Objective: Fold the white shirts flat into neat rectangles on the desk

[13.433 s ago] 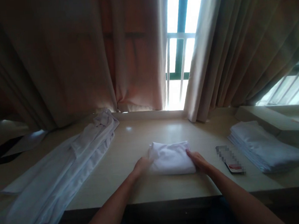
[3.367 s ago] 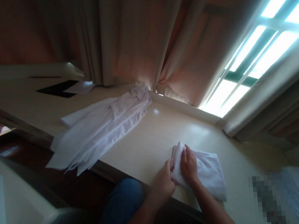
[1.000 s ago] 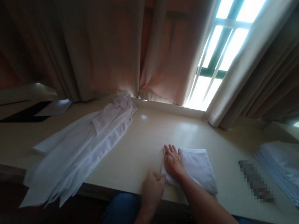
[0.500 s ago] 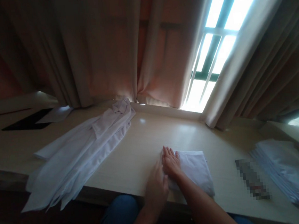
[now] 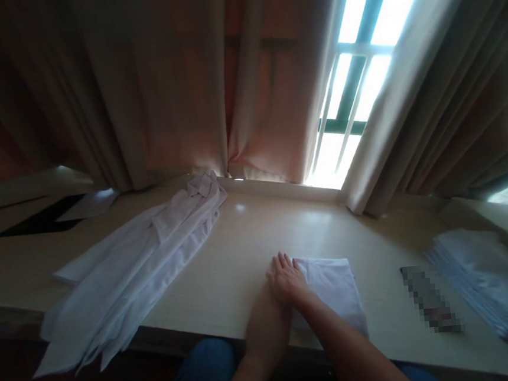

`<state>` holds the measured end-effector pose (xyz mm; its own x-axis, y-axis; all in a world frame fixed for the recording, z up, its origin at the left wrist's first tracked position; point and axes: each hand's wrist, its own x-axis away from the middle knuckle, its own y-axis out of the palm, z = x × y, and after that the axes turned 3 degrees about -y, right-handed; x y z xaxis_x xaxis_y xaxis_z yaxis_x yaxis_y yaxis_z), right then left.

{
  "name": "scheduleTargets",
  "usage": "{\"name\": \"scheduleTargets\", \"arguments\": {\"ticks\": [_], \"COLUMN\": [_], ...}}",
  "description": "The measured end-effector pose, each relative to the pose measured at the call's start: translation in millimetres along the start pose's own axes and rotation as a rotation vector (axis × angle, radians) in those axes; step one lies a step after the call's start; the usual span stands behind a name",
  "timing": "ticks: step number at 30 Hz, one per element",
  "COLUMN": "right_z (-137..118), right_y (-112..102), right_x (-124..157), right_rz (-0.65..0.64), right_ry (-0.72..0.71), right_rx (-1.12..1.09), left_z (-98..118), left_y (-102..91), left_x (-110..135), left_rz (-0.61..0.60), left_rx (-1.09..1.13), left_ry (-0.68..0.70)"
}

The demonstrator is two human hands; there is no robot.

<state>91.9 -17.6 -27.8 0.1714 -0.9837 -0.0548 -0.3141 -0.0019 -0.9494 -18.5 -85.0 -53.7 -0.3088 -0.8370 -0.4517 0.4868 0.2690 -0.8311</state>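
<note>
The person's right hand point(image 5: 287, 277) lay flat on the left end of a folded white cloth bundle point(image 5: 335, 287), palm down, fingers straight and pretty much side by side, so it was pressing on the fabric rather than clamped around it. The left hand point(image 5: 266, 321) sat right at the bundle's left edge, blurry and partly tucked behind the right one; can't tell whether its fingers were pinching any cloth or just resting against it.

The bundle itself was a soft, squarish packet, smooth with a few shallow wrinkles, near the front edge of a pale, wood-look tabletop point(image 5: 226, 276) with a slight sheen. Just past the hands was a blue denim-covered knee point(image 5: 206, 366) below the edge.

Off to the left, a long heap of white, thin-looking garments point(image 5: 138, 263) ran diagonally, collar end bunched up, loose ends drooping over the front. Farther left, a white sheet point(image 5: 88, 205) overlapped a flat black panel point(image 5: 34, 220).

On the right, a dark, pixelated oblong point(image 5: 429, 298) lay near a layered stack of folded white cloth point(image 5: 488, 279). Behind everything hung heavy, pleated brownish curtains point(image 5: 277, 108), parted around a bright barred window point(image 5: 358, 63).
</note>
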Motion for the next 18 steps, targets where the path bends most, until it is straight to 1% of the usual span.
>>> {"name": "scheduleTargets", "arguments": {"ticks": [2, 6, 10, 13, 15, 18], "right_z": [5.2, 12.1, 9.1, 12.0, 25.5, 66.6], "right_y": [7.8, 15.6, 13.1, 4.7, -4.7, -21.5], "right_x": [-5.0, -10.2, -11.6, -7.9, 0.3, 22.3], "right_rz": [-0.015, -0.014, -0.019, -0.014, -0.009, -0.018], "right_ry": [0.05, 0.058, 0.038, 0.014, 0.002, 0.034], "right_rx": [-0.018, -0.047, -0.056, -0.053, -0.027, 0.052], "left_z": [-0.6, 0.5, 3.0, 2.9, 1.2, -2.0], "left_y": [1.4, 6.2, 6.8, 9.0, 13.1, 20.2], "left_x": [-0.2, 0.8, 1.0, 1.6, 3.4, 9.3], "left_rz": [0.013, -0.002, -0.043, -0.061, -0.063, -0.068], "left_rx": [0.019, 0.042, 0.03, 0.004, -0.027, -0.076], "left_ry": [-0.003, -0.043, -0.056, -0.055, -0.064, -0.068]}}
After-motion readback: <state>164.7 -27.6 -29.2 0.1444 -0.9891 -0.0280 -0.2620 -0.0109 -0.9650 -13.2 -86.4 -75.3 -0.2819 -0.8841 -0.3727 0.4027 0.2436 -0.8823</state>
